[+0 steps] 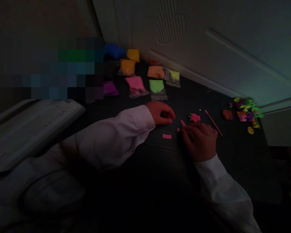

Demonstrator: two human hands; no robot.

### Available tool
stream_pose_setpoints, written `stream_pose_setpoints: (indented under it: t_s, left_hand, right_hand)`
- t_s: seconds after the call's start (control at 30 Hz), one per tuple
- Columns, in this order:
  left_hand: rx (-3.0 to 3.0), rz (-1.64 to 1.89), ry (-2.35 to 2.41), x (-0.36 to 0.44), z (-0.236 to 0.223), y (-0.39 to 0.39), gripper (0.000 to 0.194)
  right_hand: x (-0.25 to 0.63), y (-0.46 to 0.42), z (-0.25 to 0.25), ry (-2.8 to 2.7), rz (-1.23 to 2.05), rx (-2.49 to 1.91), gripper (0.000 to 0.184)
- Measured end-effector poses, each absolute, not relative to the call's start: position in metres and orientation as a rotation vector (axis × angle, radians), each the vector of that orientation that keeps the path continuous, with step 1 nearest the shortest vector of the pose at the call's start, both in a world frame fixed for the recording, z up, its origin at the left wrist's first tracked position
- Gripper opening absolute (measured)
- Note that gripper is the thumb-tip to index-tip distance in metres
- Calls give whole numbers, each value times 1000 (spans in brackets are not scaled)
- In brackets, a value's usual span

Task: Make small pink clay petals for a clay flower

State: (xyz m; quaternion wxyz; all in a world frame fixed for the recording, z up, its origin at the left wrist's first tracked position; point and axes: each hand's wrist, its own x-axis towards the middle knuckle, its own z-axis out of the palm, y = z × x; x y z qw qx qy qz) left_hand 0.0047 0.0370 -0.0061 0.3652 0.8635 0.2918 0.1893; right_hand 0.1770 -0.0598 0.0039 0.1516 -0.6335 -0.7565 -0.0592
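Over the dark tabletop, my left hand (161,113) holds nothing, its fingers curved and the thumb apart from them. My right hand (200,139) lies lower and to the right, closed around a pink clay knife (183,123) whose pointed end sticks out past the fingertips; the rest is hidden. Beside that tip is a small pink clay bit (178,129). Between my hands sits a short row of flat pink clay discs (167,136), overlapping each other. Just beyond my right hand stands a pink clay flower (194,117) with some green at its edge.
A thin pink stick tool (213,123) lies right of the flower. Farther right are a reddish-brown lump (227,114) and a cluster of colourful clay pieces (248,111). Bagged clay, including a pink bag (136,86) and a green bag (157,88), lines the back near a pale panel (196,51).
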Motion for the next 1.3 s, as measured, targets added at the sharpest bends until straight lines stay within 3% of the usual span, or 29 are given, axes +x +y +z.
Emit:
stream_pose_setpoints:
  t_s: [0.43, 1.3]
  left_hand:
    - [2367, 577, 837, 8, -15, 37, 20]
    - [2398, 675, 872, 9, -15, 35, 20]
  right_hand:
    - [176, -75, -3, -2100, -152, -1996, 21]
    - [164, -61, -6, -2006, -92, -1949, 21]
